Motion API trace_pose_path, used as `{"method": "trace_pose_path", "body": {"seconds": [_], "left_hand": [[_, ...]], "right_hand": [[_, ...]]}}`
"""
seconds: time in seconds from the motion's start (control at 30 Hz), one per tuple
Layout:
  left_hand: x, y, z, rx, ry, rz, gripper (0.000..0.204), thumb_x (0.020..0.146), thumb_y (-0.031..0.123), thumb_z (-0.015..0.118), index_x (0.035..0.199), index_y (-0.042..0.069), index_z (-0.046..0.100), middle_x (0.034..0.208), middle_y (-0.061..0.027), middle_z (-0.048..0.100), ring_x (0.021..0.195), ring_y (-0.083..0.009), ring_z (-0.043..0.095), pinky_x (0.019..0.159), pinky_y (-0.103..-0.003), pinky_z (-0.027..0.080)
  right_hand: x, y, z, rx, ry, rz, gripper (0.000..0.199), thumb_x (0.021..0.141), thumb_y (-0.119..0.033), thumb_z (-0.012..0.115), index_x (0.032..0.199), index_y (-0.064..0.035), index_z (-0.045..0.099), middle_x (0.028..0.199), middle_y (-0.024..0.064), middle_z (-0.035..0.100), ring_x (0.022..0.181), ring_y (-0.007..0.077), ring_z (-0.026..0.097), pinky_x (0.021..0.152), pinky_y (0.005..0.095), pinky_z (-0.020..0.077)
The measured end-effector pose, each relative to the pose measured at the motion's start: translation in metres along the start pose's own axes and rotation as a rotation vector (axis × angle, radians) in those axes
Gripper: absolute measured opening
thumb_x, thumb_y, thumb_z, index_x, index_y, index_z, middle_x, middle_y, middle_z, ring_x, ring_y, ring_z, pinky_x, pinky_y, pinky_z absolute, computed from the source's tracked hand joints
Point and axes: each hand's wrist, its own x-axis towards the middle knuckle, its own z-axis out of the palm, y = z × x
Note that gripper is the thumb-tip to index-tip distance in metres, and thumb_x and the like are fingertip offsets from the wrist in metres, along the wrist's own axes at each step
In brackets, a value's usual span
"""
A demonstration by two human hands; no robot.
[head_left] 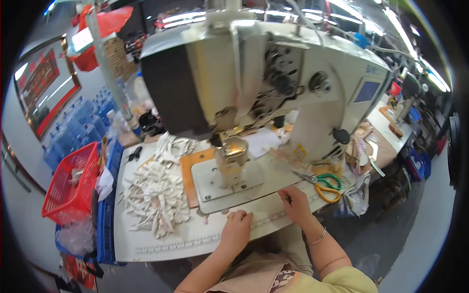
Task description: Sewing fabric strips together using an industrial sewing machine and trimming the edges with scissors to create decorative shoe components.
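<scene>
Fingers on ruler — lengthwise along table edge

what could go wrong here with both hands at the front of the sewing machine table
1. The right hand rests close to the scissors; a sideways sweep might knock them or catch the blades.
2. The heap of white cut pieces lies loose beside the left hand and could be brushed off the table.

Bright overhead tube lighting, glare on ceiling strips; soft shadows; strong fisheye bending, dark vignette corners; slight blur.
</scene>
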Motion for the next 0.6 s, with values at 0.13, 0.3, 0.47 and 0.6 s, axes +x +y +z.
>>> {"method": "trace_pose_path", "body": {"seconds": [0.13, 0.3, 0.47, 0.6], "left_hand": [[-0.005, 0.009, 0.006, 0.030, 0.038, 0.094, 0.027, 0.071, -0.001, 0.055, 0.097, 0.003, 0.060, 0.091, -0.0109, 0.055, 0.085, -0.0303, 0.054, 0.076, -0.037, 0.046], [-0.001, 0.007, 0.007, -0.098, 0.112, 0.064, 0.026, 0.071, -0.003, 0.058, 0.096, 0.004, 0.061, 0.085, -0.0114, 0.055, 0.080, -0.0314, 0.054, 0.074, -0.038, 0.045], [-0.001, 0.010, 0.004, -0.121, 0.136, -0.011, 0.022, 0.071, -0.002, 0.059, 0.092, 0.005, 0.062, 0.083, -0.0115, 0.055, 0.078, -0.0305, 0.054, 0.071, -0.039, 0.045], [-0.001, 0.009, -0.002, -0.128, 0.119, -0.031, 0.019, 0.072, -0.001, 0.060, 0.089, 0.007, 0.064, 0.081, -0.0102, 0.056, 0.075, -0.0285, 0.056, 0.067, -0.037, 0.046]], "right_hand": [[0.064, 0.034, -0.023, -0.300, 0.199, -0.045, 0.011, 0.077, -0.003, 0.056, 0.088, -0.0029, 0.058, 0.081, 0.0162, 0.058, 0.079, 0.0345, 0.057, 0.069, 0.0387, 0.0456], [0.167, 0.078, 0.005, -0.745, 0.117, 0.125, 0.016, 0.078, -0.003, 0.053, 0.091, -0.0015, 0.061, 0.086, 0.0140, 0.061, 0.085, 0.0320, 0.060, 0.079, 0.0358, 0.0492], [0.204, 0.074, 0.018, -0.905, -0.171, 0.382, 0.017, 0.073, -0.006, 0.060, 0.090, -0.0027, 0.062, 0.088, 0.0147, 0.062, 0.085, 0.0301, 0.062, 0.073, 0.0356, 0.0522], [0.188, 0.052, 0.004, -0.871, -0.021, 0.154, 0.014, 0.072, -0.010, 0.063, 0.084, -0.0038, 0.063, 0.084, 0.0139, 0.063, 0.082, 0.0300, 0.063, 0.072, 0.0364, 0.0522]]}}
